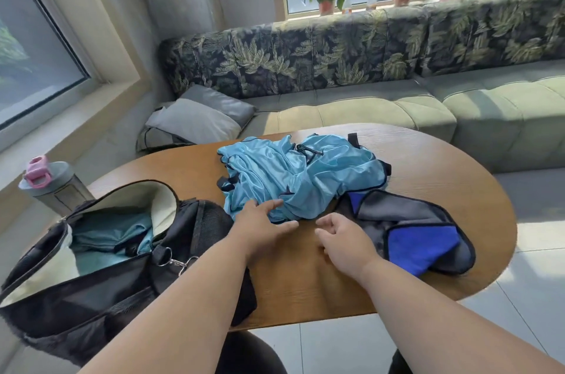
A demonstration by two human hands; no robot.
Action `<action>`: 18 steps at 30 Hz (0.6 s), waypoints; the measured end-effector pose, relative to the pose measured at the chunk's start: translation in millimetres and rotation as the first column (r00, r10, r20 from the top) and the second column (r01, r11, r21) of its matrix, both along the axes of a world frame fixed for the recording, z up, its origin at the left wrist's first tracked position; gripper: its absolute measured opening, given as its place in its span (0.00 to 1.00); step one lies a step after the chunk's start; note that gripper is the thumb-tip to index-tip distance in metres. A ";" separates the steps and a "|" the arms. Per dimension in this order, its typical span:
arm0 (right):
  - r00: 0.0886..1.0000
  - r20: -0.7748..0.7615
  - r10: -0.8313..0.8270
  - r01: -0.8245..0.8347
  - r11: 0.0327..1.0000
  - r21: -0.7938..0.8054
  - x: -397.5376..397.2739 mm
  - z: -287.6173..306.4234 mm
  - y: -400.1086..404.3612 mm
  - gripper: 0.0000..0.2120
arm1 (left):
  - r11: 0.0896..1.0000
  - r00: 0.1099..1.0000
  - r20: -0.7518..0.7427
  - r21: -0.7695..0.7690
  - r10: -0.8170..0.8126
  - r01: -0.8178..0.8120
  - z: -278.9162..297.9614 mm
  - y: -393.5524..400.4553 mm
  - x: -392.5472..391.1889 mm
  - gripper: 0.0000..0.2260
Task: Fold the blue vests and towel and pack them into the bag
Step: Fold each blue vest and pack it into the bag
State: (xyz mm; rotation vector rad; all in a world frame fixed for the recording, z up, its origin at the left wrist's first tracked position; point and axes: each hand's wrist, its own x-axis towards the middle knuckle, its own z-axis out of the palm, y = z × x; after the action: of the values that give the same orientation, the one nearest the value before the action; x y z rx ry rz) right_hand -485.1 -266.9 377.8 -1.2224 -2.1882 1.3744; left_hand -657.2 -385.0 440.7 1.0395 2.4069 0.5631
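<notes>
Left hand: frame centre, fingers straight, touching vest pile's near edge.
Right hand: loosely curled, empty.
Vest pile: directly above both hands.

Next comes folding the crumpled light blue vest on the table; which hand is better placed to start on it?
Probably the left hand: its straight fingers already lie on the near edge of the blue vest. The right hand hovers loosely curled over bare table, between vest and towel, holding nothing.
</notes>
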 end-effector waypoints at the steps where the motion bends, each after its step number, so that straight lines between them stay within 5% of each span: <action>1: 1.000 -0.014 -0.003 0.003 1.000 -0.015 -0.3 0.5 1.4 0.05 | 1.000 1.000 0.028 0.011 0.011 -0.011 -5.7 4.5 -1.2 0.35; 4: 0.999 -0.051 -0.016 0.014 0.999 -0.042 0.5 4.0 4.5 0.07 | 0.986 0.997 0.042 0.149 0.072 -0.078 -8.3 10.9 2.4 0.26; 8: 0.992 -0.121 -0.030 0.021 0.997 -0.079 2.3 -1.4 5.9 0.22 | 0.870 0.973 0.141 0.438 0.182 -0.227 8.7 -5.8 19.0 0.05; 11: 0.995 -0.097 -0.003 0.005 1.000 0.023 4.3 -3.3 -0.7 0.32 | 0.814 0.962 0.244 0.532 0.119 -0.235 27.1 -35.7 37.8 0.04; 14: 0.996 -0.078 0.049 -0.040 0.992 0.119 5.6 -1.0 -6.8 0.27 | 0.786 0.944 0.330 0.576 0.026 -0.223 45.2 -70.5 56.0 0.04; 18: 0.967 -0.249 -0.047 0.027 0.996 -0.082 10.2 6.5 -16.9 0.08 | 0.750 0.923 0.383 0.603 0.029 -0.274 54.6 -112.3 60.9 0.09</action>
State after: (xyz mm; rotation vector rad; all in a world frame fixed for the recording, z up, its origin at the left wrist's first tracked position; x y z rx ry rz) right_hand -474.9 -283.8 384.4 -1.0440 -1.9460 1.5213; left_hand -596.2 -497.3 495.3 0.8770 2.0009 1.5903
